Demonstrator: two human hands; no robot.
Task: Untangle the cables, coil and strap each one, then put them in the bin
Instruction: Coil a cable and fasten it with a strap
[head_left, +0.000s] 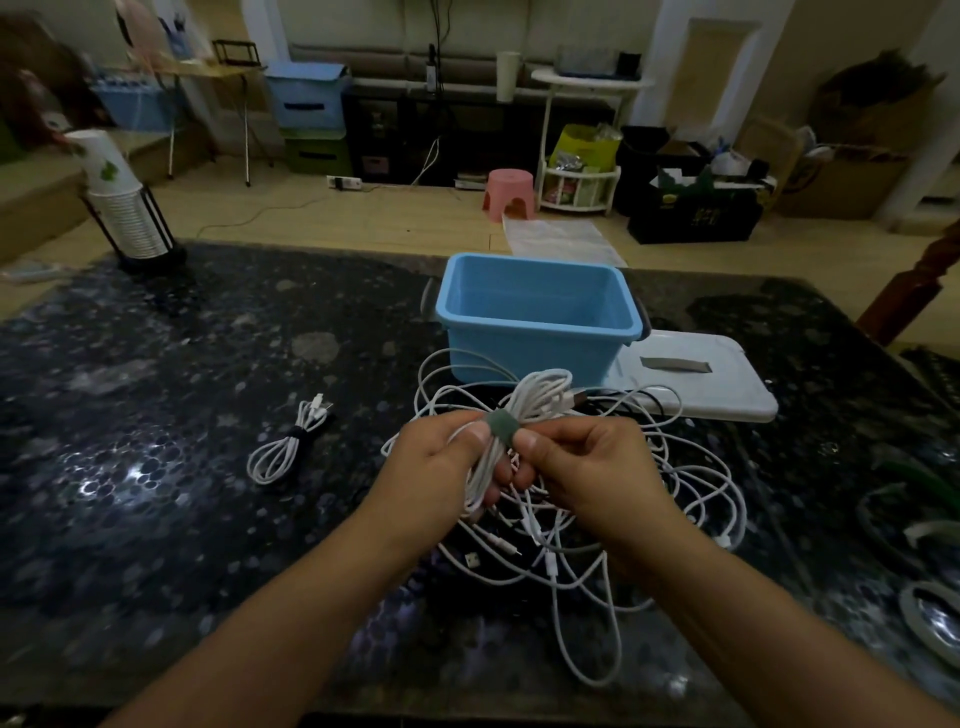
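Head view: a coiled white cable is held above the dark speckled table, in front of the blue bin. A grey-green strap encircles the middle of the coil. The left hand grips the coil just left of the strap, fingers curled round the bundled strands. The right hand pinches the coil at the right edge of the strap, thumb tip against the strap. The upper loops of the coil fan out above both hands; the lower loops hang between the palms.

Beneath the hands lies a loose tangle of white cables, spread across the table from the base of the bin toward the near edge. Several connector ends show within the tangle.

The bin stands open and upright. Its white lid lies flat on the table just right of the bin.

A second coiled cable, bound with a dark strap, lies on the table well left of the hands.

A cup stack in a black holder stands at the far left corner of the table.
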